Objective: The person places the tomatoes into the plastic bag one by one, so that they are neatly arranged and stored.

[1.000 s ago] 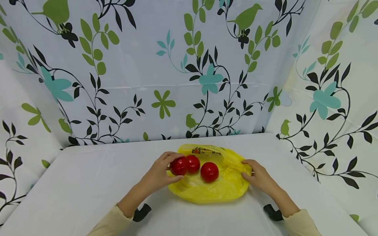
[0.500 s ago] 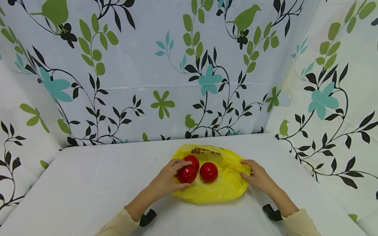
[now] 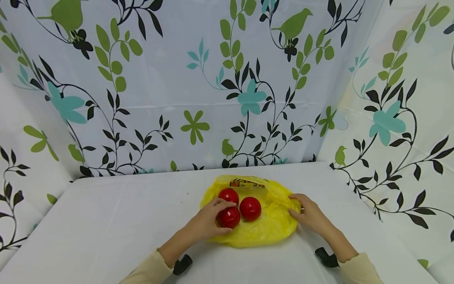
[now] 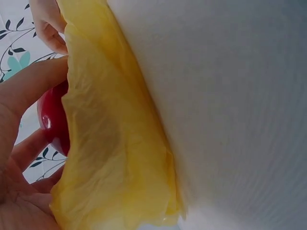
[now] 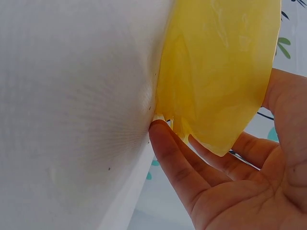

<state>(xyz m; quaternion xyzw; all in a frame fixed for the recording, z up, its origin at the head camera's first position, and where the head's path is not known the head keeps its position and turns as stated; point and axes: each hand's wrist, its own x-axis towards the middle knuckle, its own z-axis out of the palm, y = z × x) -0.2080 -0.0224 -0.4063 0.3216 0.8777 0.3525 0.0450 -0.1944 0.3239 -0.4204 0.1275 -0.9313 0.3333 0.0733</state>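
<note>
A yellow plastic bag (image 3: 273,227) lies spread on the white table, with three glossy red balls on it. My left hand (image 3: 207,221) grips the nearest red ball (image 3: 228,217), thumb in front and fingers behind. Touching or nearly touching it are a second red ball (image 3: 228,195) behind and a third red ball (image 3: 250,208) to the right. In the left wrist view the bag's edge hides part of the gripped ball (image 4: 53,117). My right hand (image 3: 307,211) holds the bag's right edge; in the right wrist view thumb and fingers lie on either side of the yellow plastic (image 5: 218,72).
The white table (image 3: 117,221) extends around the bag on all sides. Behind it hangs a patterned cloth (image 3: 159,79) with leaves and birds, and more cloth hangs at both sides. A dark wrist strap (image 3: 182,264) shows under the left wrist, another under the right.
My left hand has moved right and toward me with the red ball, from beside the rear ball to in front of it. The right hand has stayed at the bag's right edge.
</note>
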